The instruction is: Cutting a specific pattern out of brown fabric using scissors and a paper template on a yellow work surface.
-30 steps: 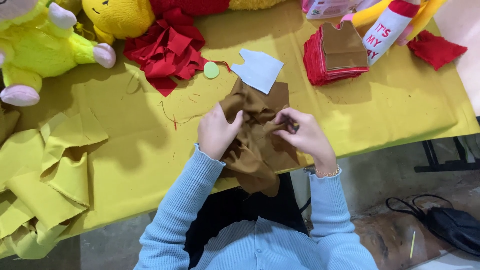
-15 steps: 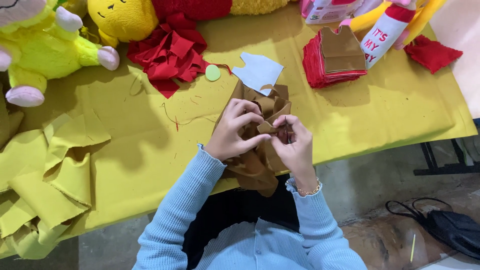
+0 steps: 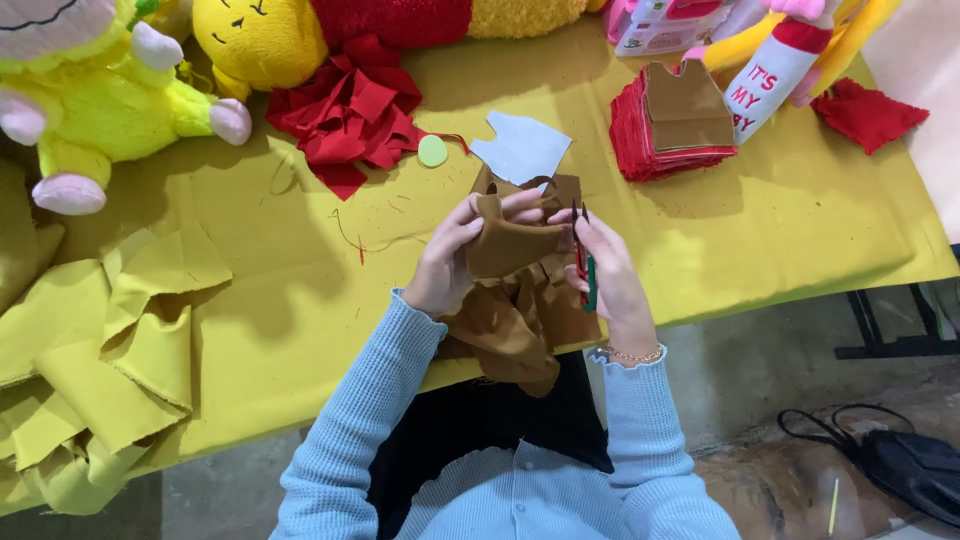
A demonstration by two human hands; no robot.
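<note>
Brown fabric piece (image 3: 510, 245), bunched before, now spread flat between both hands; right hand (image 3: 610, 275) also grips snips (image 3: 585, 262).

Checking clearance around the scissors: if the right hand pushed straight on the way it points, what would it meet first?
Probably the pale blue cut-out beyond the brown fabric piece; the right hand points up-table, though depth is unclear.

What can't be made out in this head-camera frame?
- Head view: the tool in the right hand is mostly hidden by the fingers; only thin dark tips and a green part show.
- The brown fabric piece held by the left hand hides the fabric behind it.
- The frame's top edge cuts off the yellow plush toy.
- The stitching is too small to see.
</note>
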